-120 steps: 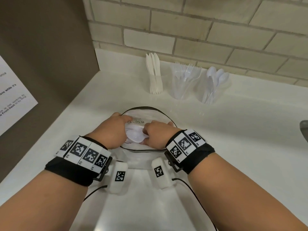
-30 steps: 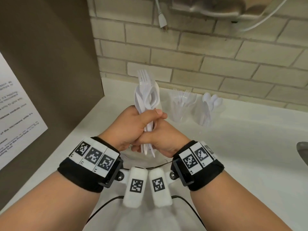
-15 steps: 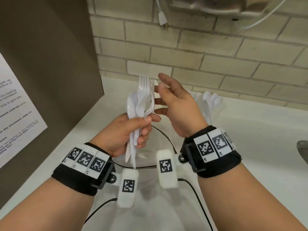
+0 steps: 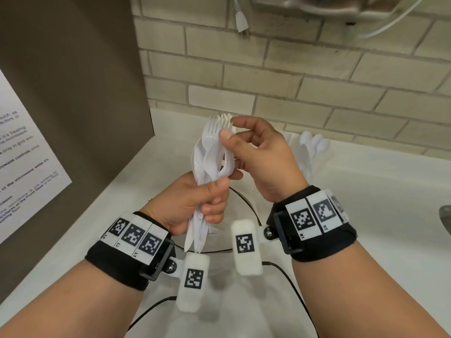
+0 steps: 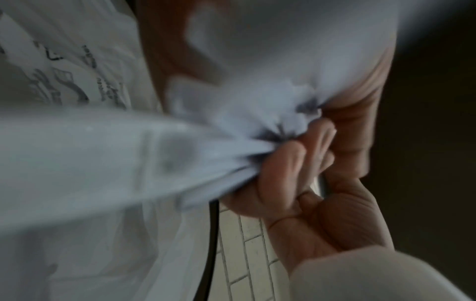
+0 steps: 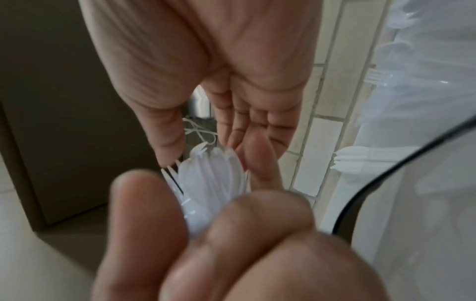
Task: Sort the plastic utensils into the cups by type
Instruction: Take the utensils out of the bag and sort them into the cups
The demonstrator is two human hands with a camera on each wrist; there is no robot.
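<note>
A bundle of white plastic utensils (image 4: 211,164) stands upright, forks topmost; spoons (image 4: 314,145) fill a clear cup behind.

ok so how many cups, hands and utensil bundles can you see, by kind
cups: 3 (knife cup, fork cup, spoon cup)
hands: 2 (left hand, right hand)
bundle: 1, gripped in the left hand
total: 6
</note>
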